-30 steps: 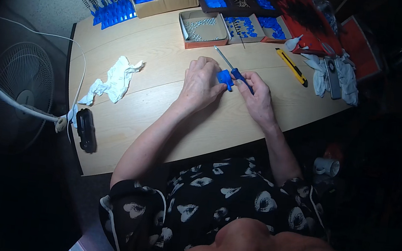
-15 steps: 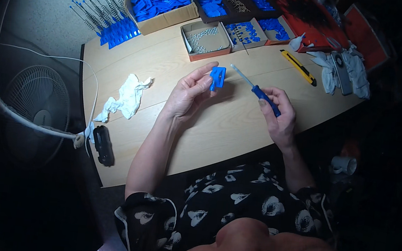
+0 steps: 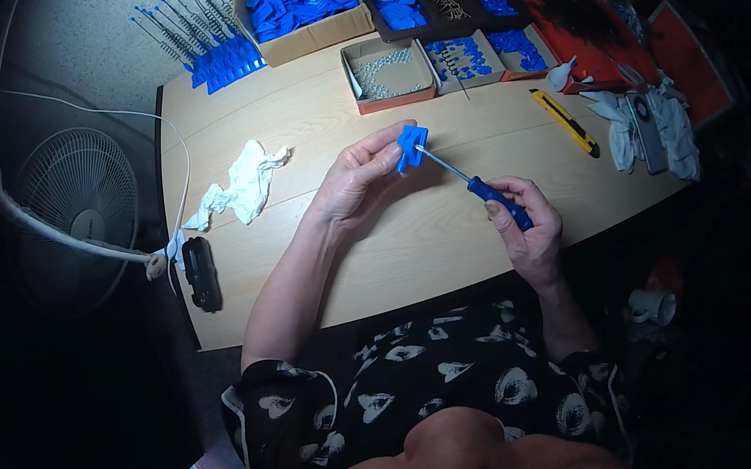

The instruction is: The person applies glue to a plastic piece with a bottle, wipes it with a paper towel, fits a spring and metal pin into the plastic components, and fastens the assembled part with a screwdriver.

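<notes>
Between the thumb and fingers of my left hand (image 3: 362, 176) is a small blue plastic part (image 3: 413, 142), flat and roughly square with a short stem below. My right hand (image 3: 526, 229) is wrapped round the blue handle of a screwdriver (image 3: 501, 203). The screwdriver's metal shaft slants up to the left, and its tip meets the front of the blue part. Something small and pale shows at the tip, too small to name. Both hands are raised over the middle of the wooden table (image 3: 374, 244).
A cardboard box (image 3: 365, 25) of blue parts stands at the back, beside a row of blue pieces with springs (image 3: 228, 65). Open trays hold small clear pieces (image 3: 384, 73) and blue parts. A yellow utility knife (image 3: 564, 123) lies right; a white cloth (image 3: 247, 181) and black case (image 3: 201, 274) lie left.
The screwdriver's tip has come down and left onto the blue part; before, it was apart from it. My left hand keeps its hold. The whole view has shifted slightly.
</notes>
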The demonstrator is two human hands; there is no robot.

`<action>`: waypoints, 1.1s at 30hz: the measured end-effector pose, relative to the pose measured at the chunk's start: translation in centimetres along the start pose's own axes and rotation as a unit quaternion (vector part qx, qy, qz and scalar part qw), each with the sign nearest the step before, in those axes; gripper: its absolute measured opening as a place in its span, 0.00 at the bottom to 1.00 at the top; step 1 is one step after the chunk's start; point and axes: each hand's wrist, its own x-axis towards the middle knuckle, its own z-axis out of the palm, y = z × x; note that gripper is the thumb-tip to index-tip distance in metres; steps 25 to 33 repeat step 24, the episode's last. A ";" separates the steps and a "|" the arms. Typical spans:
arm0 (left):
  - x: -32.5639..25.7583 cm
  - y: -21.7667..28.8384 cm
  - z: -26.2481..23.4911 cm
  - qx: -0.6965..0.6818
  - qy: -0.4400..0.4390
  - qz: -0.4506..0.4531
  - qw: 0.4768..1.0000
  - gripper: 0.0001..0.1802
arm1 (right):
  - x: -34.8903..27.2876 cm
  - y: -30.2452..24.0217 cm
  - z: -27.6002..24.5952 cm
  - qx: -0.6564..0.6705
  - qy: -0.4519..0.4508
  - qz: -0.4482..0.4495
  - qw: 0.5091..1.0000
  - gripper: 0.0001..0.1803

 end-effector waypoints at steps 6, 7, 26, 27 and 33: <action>-0.2 0.0 -0.2 0.020 0.004 0.015 1.000 0.27 | 0.3 -0.7 -0.7 -0.046 -0.017 -0.001 0.999 0.14; -0.2 0.0 -0.2 0.032 -0.003 0.026 0.999 0.27 | 0.4 -0.8 -0.9 -0.060 -0.019 0.010 0.998 0.14; -0.1 -0.3 0.1 0.123 0.027 0.039 0.991 0.20 | 1.7 -0.6 -3.7 -0.072 -0.046 0.054 0.995 0.19; -0.1 -0.3 0.1 0.123 0.027 0.039 0.991 0.20 | 1.7 -0.6 -3.7 -0.072 -0.046 0.054 0.995 0.19; -0.1 -0.3 0.1 0.123 0.027 0.039 0.991 0.20 | 1.7 -0.6 -3.7 -0.072 -0.046 0.054 0.995 0.19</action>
